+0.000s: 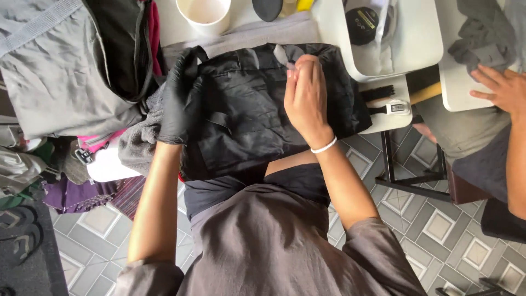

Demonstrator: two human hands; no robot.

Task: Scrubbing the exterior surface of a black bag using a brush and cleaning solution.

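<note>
We see a black bag (257, 109) lying flat on the table (389, 118), spread between the two hands. The left hand (178, 101), in a black glove, is clamped on the bag's left edge, fingers curled over the fabric just below a black strap loop. The right hand (307, 93), bare with a white band (323, 147) round the wrist, rests on the bag's upper right part; its fingertips are pinched round a small grey scrap (281, 55) pressed against the fabric near the bag's top edge. What that scrap is, we cannot tell.

Just left of the gloved hand lies a bunched grey towel (139, 137), and beyond it, further left, a large grey bag (55, 66) with dark lining. Above the hands, past the black bag's top edge, stands a white cup (205, 16). Up and to the right of the bare hand sits a white tray (416, 38) with a round black tin (361, 24) in it. Right of the bare hand, just off the black bag's edge, a black brush (378, 93) lies on the table, with a second small brush (392, 108) just below it.

Well to the right, another person's hand (501, 87) lies flat on a separate white surface, beside a dark grey cloth (482, 33).
</note>
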